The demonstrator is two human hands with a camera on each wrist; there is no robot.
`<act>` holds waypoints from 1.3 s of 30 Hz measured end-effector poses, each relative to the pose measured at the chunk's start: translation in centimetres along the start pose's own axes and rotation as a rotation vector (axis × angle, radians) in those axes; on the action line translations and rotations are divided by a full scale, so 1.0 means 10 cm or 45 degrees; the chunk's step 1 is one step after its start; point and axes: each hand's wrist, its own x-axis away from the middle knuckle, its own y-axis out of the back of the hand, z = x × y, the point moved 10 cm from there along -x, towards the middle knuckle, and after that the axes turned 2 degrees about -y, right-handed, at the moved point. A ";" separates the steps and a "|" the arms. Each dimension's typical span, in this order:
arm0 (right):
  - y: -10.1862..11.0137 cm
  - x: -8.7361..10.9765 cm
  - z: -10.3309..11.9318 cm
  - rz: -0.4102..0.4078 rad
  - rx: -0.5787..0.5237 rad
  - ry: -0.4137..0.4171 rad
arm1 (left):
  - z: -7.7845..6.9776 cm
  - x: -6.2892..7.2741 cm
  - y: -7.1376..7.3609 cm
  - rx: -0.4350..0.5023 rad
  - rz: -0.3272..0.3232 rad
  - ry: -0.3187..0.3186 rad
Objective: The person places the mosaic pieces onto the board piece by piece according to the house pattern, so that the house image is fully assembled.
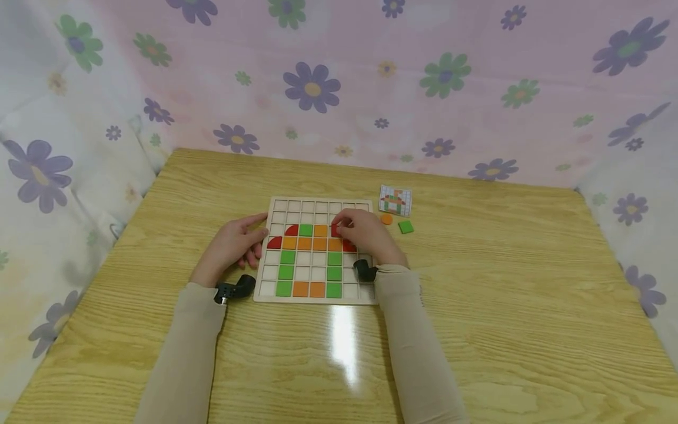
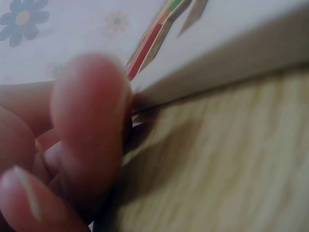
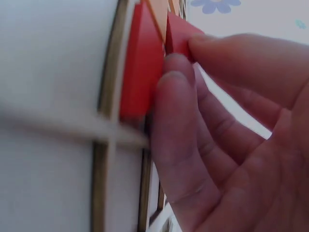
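A wooden grid board [image 1: 309,272] lies flat on the table, with green and orange square tiles and red quarter-round tiles in its cells. My right hand [image 1: 365,232] reaches over its right side. Between thumb and fingertip it pinches a red quarter-round tile [image 3: 181,36], beside an orange square [image 1: 320,231]. Just below sits another red quarter-round tile [image 3: 142,63] in its cell, partly covered by the hand in the head view. At the board's left edge rests my left hand [image 1: 230,244], index finger stretched along the upper side and thumb at the rim.
Past the board's upper right corner lies a small printed card [image 1: 395,201] with a coloured grid picture. An orange round tile [image 1: 386,219] and a green square tile [image 1: 405,227] lie below it on the wooden table [image 1: 503,282]. A flowered cloth [image 1: 360,88] hangs behind.
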 end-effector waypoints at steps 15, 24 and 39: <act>-0.03 0.00 0.07 -0.050 0.083 0.006 | -0.03 0.02 0.01 0.005 -0.008 -0.008; -0.02 0.00 0.10 -0.062 0.078 0.012 | -0.05 0.02 0.01 0.020 -0.004 -0.006; 0.15 0.12 -0.01 -0.102 -0.083 -0.041 | -0.05 0.04 0.00 0.039 0.000 0.002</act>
